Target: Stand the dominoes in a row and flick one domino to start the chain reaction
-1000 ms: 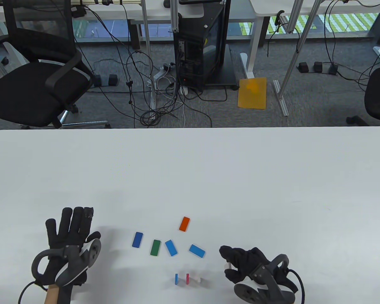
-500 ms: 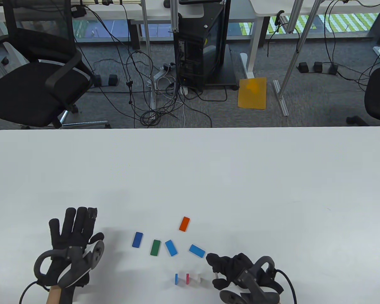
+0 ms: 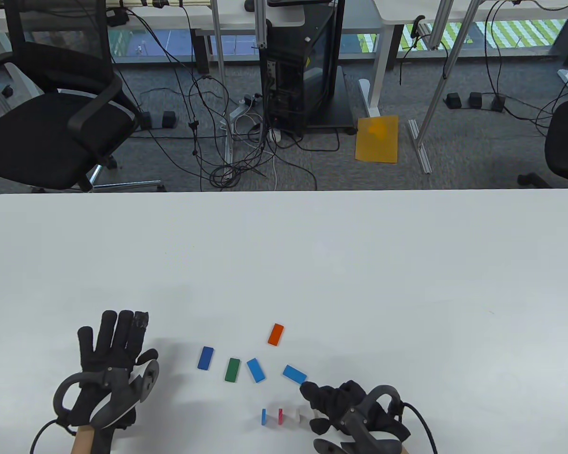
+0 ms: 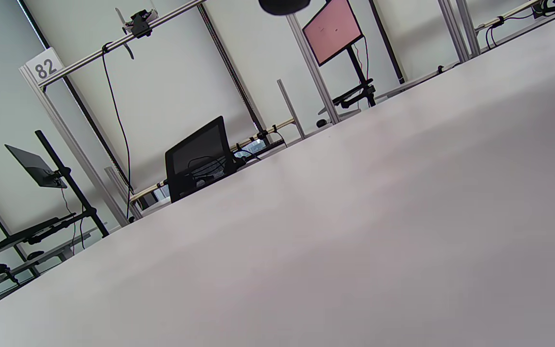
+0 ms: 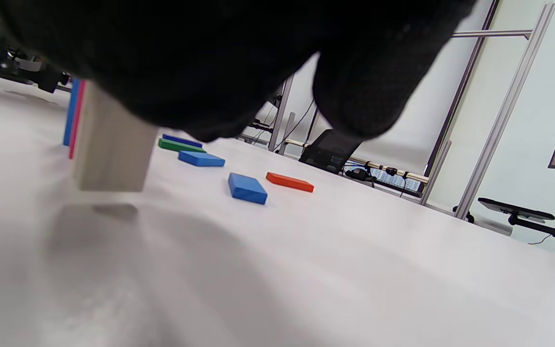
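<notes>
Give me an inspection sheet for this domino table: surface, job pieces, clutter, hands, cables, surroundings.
Surface: white table, bare beyond the pieces.
Job's things: three standing dominoes in a row, blue, red, white; five flat dominoes behind: dark blue, green, two light blue, orange.
Clutter: nothing seen.
Hands: left hand flat, fingers straight; right hand pinches a pale domino beside the row.
Cables: tangle on the floor.
Surroundings: office chair, black cabinet.
</notes>
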Demonstrator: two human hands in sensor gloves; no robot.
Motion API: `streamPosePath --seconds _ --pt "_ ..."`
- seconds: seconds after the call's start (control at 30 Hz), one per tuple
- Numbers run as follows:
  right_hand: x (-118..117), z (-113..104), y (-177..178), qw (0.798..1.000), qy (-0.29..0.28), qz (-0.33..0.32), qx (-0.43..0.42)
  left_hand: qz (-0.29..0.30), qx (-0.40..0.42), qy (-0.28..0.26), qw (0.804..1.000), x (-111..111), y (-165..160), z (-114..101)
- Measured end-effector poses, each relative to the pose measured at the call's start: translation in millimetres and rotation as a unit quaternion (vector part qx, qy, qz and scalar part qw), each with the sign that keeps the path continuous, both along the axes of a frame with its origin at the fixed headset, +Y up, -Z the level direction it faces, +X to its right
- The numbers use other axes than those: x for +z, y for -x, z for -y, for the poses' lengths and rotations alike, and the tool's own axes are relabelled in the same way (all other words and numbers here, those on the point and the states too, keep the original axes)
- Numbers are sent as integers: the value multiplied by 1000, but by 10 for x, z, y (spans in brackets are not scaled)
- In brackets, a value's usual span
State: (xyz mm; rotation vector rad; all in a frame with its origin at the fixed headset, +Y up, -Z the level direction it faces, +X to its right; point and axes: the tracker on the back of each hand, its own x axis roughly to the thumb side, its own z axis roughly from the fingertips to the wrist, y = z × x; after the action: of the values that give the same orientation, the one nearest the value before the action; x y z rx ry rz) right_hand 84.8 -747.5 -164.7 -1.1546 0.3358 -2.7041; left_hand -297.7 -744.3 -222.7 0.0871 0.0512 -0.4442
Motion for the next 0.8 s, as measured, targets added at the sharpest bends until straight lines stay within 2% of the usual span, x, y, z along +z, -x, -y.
streamPosePath --seconds 0.8 --pt "4 33 32 1000 -9 0 18 -3 -5 -9 1000 -1 26 -5"
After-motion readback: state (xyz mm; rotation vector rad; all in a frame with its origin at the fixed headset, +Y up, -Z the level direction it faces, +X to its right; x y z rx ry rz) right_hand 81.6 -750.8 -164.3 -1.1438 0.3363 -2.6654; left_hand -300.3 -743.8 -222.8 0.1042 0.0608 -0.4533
